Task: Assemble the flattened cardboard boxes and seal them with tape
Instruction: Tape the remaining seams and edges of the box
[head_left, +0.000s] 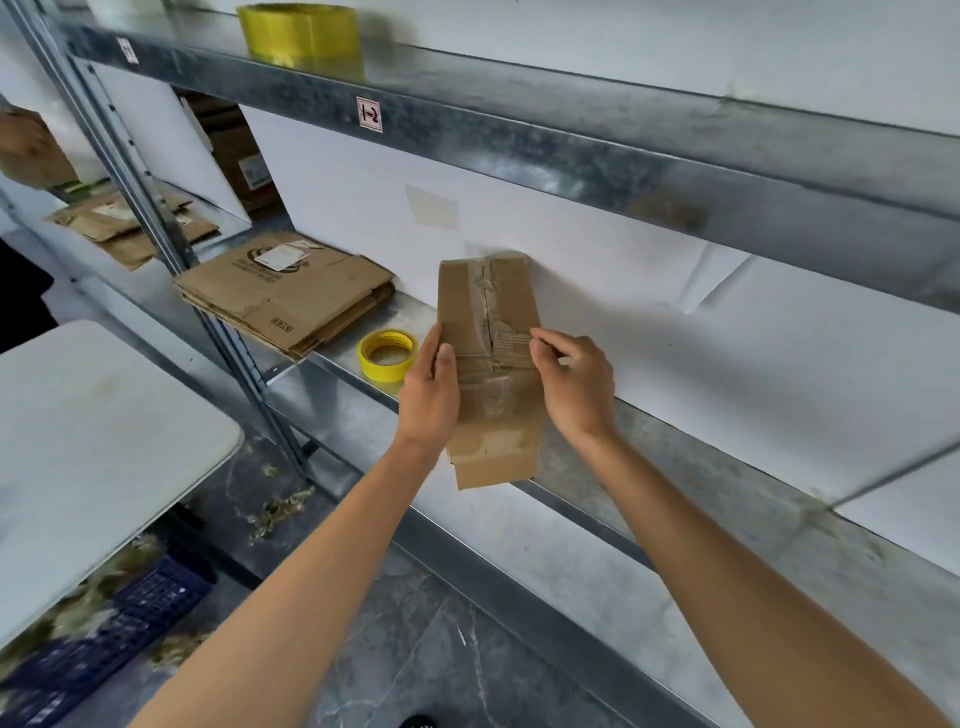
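1. Both forearms are bare. They extend forward from the lower edge of the view and converge toward its centre.
2. Left hand (428, 387): the back of the hand faces the camera. The thumb lies on the front face of the cardboard box (485, 301); the fingers wrap behind its left edge.
3. Right hand (574, 387): the fingers are curled. Thumb and forefinger pinch at the right edge of the box, level with the left thumb.
4. Both hands are positioned above the front edge of the shelf (337, 410).
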